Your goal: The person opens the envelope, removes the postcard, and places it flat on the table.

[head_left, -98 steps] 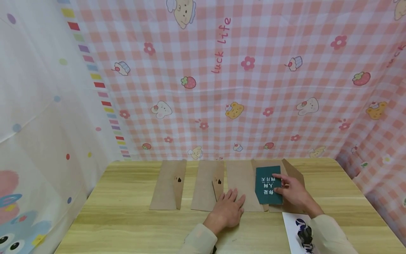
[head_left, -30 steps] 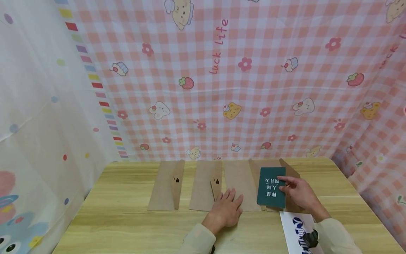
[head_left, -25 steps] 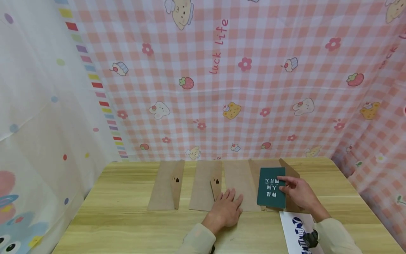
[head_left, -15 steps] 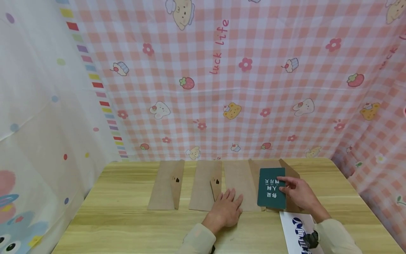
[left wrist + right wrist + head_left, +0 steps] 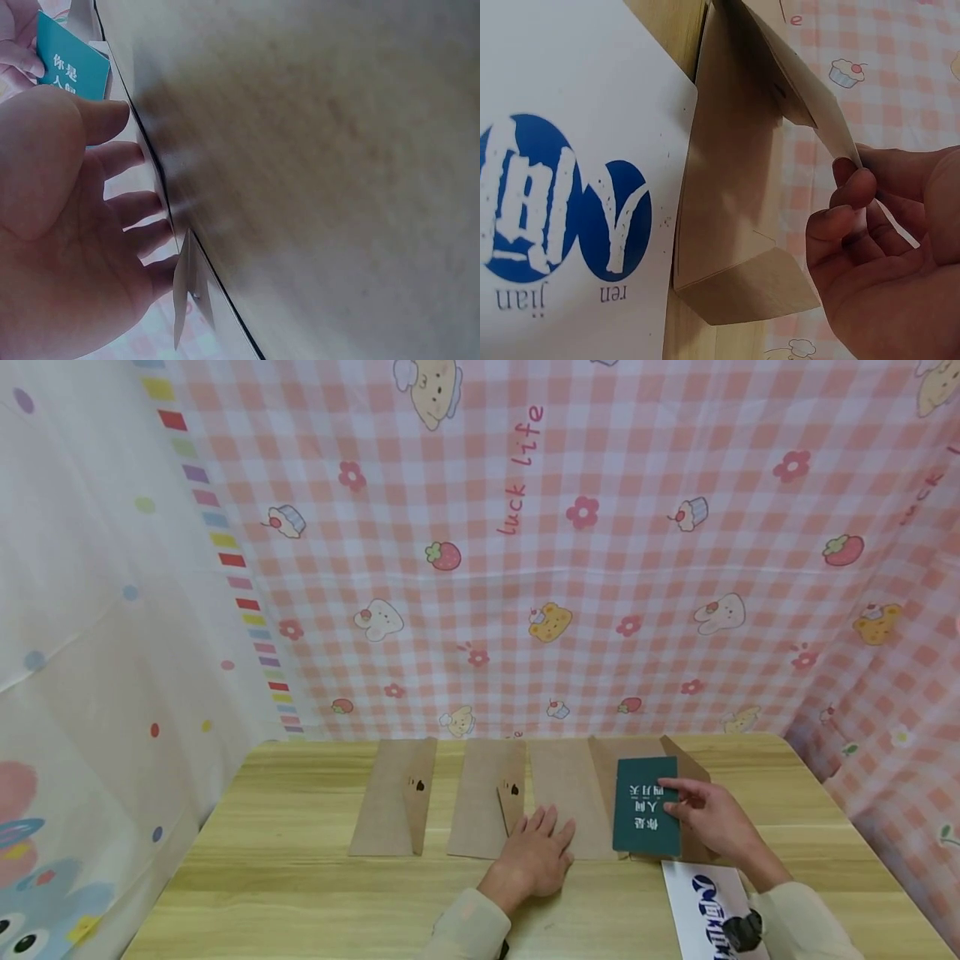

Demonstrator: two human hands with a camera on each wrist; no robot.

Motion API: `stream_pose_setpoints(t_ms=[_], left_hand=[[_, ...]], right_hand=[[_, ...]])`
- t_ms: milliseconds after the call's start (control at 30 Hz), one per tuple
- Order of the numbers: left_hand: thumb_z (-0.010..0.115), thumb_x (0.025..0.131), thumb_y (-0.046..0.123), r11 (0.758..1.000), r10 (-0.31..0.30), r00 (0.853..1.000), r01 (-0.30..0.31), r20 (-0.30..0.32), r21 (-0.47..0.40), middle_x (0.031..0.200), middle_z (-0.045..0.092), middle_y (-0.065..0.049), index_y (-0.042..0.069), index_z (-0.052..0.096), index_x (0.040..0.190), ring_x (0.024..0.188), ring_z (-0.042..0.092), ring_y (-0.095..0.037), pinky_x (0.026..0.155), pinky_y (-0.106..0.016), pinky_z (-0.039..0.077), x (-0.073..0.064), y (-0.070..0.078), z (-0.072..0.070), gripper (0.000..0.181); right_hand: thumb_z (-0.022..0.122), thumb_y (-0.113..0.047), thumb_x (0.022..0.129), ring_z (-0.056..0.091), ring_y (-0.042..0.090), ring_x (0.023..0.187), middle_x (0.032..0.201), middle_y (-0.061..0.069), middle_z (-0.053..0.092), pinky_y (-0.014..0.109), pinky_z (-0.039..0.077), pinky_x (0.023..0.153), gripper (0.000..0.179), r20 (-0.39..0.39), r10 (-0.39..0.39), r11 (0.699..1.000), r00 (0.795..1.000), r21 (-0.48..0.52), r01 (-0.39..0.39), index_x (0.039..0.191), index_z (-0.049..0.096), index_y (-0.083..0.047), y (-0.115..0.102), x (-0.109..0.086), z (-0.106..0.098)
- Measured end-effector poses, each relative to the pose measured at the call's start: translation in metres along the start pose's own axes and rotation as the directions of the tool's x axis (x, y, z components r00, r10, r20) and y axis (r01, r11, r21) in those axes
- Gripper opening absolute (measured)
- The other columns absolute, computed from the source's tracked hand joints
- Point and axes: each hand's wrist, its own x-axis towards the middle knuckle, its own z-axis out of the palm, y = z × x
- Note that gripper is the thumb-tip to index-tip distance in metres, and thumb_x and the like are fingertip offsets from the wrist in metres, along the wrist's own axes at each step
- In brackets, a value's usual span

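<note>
A pink-and-white checked cloth [image 5: 637,577] hangs as the back wall, printed with flowers [image 5: 582,512], strawberries [image 5: 447,556], cupcakes [image 5: 287,521] and animal heads [image 5: 553,622], plus the pink lettering "luck life" [image 5: 514,508] running sideways. A band of coloured blocks [image 5: 232,561] edges it on the left, beside a white cloth [image 5: 82,552] with scattered dots [image 5: 144,505] and a blue cartoon animal [image 5: 67,906] low down. On the right, checked fabric [image 5: 907,677] turns the corner in loose folds. The table [image 5: 285,893] is pale yellowish wood, grain running side to side, far corners rounded. The light is soft, dimmer in the right-hand corner.
</note>
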Motion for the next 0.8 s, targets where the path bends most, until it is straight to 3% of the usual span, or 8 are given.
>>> stream_pose_setpoints(t_ms=[167,433,800], left_hand=[[0.038,0.106,0.038,1.000,-0.004,1.000,0.004,-0.002,0.007,0.164,0.025,-0.002,0.029,0.032,0.156,0.151,0.022,-0.019,0.121,-0.041,0.023,0.000,0.000,0.000,0.051],[0.039,0.106,0.037,1.000,-0.009,1.000,0.009,-0.002,0.000,0.164,0.025,-0.002,0.029,0.033,0.156,0.151,0.022,-0.019,0.121,-0.041,0.023,0.000,0.000,0.000,0.051],[0.037,0.107,0.035,1.000,-0.013,1.000,0.013,-0.002,-0.003,0.164,0.025,-0.002,0.029,0.033,0.156,0.151,0.022,-0.019,0.121,-0.041,0.023,0.000,0.001,0.000,0.050]], right_hand=[[0.062,-0.008,0.097,0.050,0.018,0.073,0.090,0.009,0.052,0.026,0.039,0.050,0.042,-0.004,0.012,1.000,1.000,0.012,-0.012,0.137,0.056,0.001,0.000,-0.003,-0.001],[0.063,-0.010,0.096,0.053,0.017,0.078,0.094,0.010,0.062,0.025,0.042,0.055,0.042,-0.009,-0.007,1.000,1.000,-0.007,0.007,0.136,0.057,0.001,0.005,-0.007,-0.005],[0.060,-0.009,0.098,0.053,0.021,0.065,0.083,0.007,0.060,0.027,0.043,0.050,0.042,0.040,0.048,0.997,0.998,0.066,-0.051,0.139,0.054,-0.001,0.006,-0.018,-0.013]])
